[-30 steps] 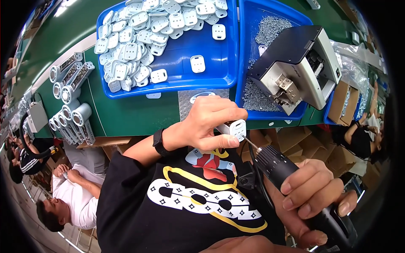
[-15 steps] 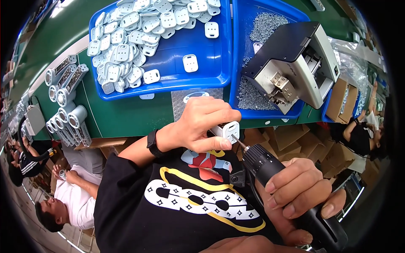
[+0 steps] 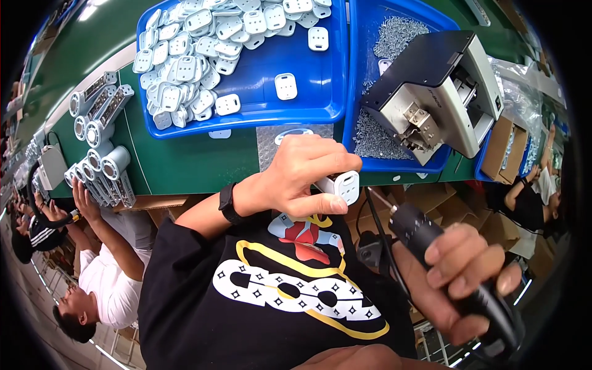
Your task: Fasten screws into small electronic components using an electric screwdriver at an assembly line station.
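Observation:
My left hand (image 3: 308,179) is closed around a white housing (image 3: 347,187) in front of my chest, near the table's edge. A pale end plate with small holes faces right on it; the rest of the housing is hidden by my fingers. My right hand (image 3: 465,277), lower right, grips a black electric screwdriver (image 3: 419,229). Its thin bit points up and left, with a gap between the tip and the end plate. Beyond my left hand, a blue tray (image 3: 259,117) bears a heap of similar pale plates (image 3: 185,68).
At right, a screw feeder (image 3: 425,92) stands in a blue tray (image 3: 359,74) with many loose screws (image 3: 394,37). White round-ended housings (image 3: 102,132) are lined up at left. A co-worker (image 3: 105,283) sits at left, one hand by those housings. Cardboard boxes (image 3: 431,197) lie below the table edge.
The screwdriver has pulled back from the end plate, down and to the right. My left hand still holds the housing. The co-worker has reached out toward the lined-up housings.

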The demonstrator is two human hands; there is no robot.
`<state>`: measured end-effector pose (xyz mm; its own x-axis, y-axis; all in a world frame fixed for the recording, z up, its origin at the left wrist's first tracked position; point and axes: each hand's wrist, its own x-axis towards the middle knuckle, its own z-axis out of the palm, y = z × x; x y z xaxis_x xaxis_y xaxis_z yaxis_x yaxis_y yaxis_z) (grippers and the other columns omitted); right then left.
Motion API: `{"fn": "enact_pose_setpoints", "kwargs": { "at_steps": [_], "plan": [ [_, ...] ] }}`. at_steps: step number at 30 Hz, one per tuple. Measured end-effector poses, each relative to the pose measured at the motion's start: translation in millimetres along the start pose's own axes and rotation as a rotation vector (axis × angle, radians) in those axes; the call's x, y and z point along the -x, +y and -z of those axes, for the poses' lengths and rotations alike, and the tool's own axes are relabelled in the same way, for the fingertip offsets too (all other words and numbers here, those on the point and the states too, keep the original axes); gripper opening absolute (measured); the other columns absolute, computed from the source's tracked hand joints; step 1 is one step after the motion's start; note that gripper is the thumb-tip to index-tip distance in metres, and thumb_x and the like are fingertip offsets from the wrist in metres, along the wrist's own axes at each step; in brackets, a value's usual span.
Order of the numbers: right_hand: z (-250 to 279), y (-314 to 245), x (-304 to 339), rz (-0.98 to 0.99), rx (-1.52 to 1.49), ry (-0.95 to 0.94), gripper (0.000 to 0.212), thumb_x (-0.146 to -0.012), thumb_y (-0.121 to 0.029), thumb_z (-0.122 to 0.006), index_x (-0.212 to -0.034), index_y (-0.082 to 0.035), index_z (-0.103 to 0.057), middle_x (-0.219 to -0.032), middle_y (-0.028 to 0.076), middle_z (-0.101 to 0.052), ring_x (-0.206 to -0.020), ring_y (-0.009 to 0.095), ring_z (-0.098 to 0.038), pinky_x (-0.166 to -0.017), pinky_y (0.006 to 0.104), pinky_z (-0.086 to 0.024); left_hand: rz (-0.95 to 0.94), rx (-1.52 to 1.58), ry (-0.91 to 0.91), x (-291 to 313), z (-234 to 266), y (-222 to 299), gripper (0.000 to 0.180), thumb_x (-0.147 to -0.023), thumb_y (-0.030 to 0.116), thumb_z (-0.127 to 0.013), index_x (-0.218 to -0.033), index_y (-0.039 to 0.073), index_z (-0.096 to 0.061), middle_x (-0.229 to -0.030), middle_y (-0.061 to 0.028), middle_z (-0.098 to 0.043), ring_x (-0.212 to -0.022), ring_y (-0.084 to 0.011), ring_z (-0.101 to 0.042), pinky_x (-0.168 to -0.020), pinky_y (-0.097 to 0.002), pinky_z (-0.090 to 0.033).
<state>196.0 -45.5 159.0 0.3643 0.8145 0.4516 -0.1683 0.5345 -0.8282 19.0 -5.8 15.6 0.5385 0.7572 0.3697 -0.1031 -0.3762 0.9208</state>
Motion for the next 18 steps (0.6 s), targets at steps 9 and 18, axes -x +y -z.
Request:
{"fn": "enact_pose_setpoints", "kwargs": {
  "at_steps": [9, 18],
  "plan": [
    [-1, 4, 2, -0.001, -0.123, -0.224, 0.049, -0.088, -0.037, -0.075, -0.114, -0.007, -0.044, -0.075, 0.003, -0.056, -0.053, 0.013, -0.055, -0.052, 0.0271, -0.050, -0.008, 0.033, 0.005, -5, -1, 1, 0.049, -0.084, 0.047, -0.071, -0.102, 0.002, -0.066, -0.078, -0.0093, -0.063, -0.066, -0.0286, -0.063, -0.056, -0.0373, -0.046],
    [1, 11, 0, -0.010, -0.149, -0.284, 0.052, -0.087, -0.038, -0.076, -0.113, -0.007, -0.044, -0.074, 0.001, -0.055, -0.052, 0.011, -0.054, -0.051, 0.0251, -0.050, 0.010, -0.034, 0.009, -6, -4, 5, 0.054, -0.091, 0.054, -0.060, -0.102, 0.001, -0.063, -0.078, -0.0103, -0.063, -0.064, -0.0279, -0.062, -0.056, -0.0355, -0.045]
  ]
}}
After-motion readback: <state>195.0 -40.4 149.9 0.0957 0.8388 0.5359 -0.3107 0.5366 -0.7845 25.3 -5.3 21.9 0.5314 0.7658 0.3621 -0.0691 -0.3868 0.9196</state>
